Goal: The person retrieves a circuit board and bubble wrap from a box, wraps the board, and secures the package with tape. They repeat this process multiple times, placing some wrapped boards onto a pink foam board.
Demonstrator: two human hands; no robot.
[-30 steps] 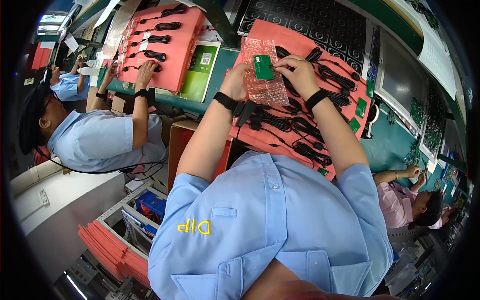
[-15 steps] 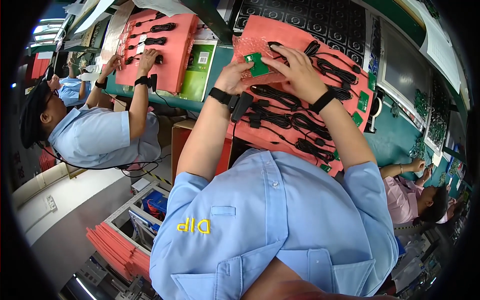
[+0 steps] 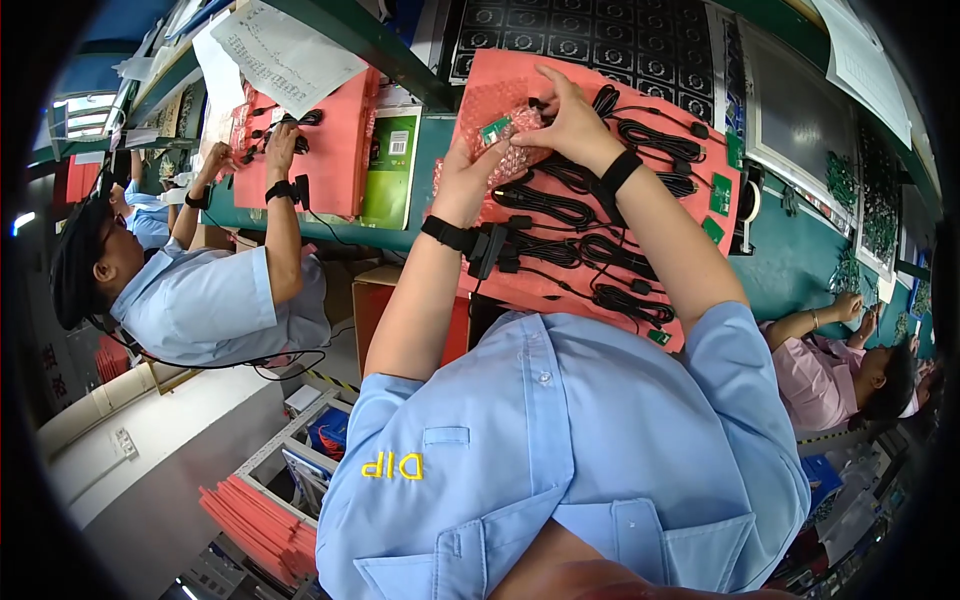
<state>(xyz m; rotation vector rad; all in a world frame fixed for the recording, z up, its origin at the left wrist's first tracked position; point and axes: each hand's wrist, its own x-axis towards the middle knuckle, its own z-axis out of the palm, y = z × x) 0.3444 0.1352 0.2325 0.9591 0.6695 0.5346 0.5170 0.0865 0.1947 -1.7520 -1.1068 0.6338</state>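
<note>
A small green circuit board [image 3: 494, 130] lies in pink bubble wrap [image 3: 512, 165], part of it covered by a folded edge. My left hand [image 3: 472, 178] is closed on the near side of the wrap, thumb pressed along it. My right hand [image 3: 578, 128] holds the wrap's right side with its thumb, while its index finger sticks out beyond. Both hands are above a pink foam sheet [image 3: 500, 80]. Coiled black cables [image 3: 545, 207] with plugs rest on the foam just below and right of my hands.
More green boards [image 3: 720, 194] line the foam's right edge. Beyond it stands a black tray [image 3: 600, 45] with a grid of round shapes. A green post [image 3: 425, 85] rises near my left. One co-worker [image 3: 225, 290] handles cables at left; another [image 3: 815, 370] works at right.
The bubble wrap has been folded over the board, which lay uncovered before. My right hand has shifted from the board onto the wrap, with its index finger now raised.
</note>
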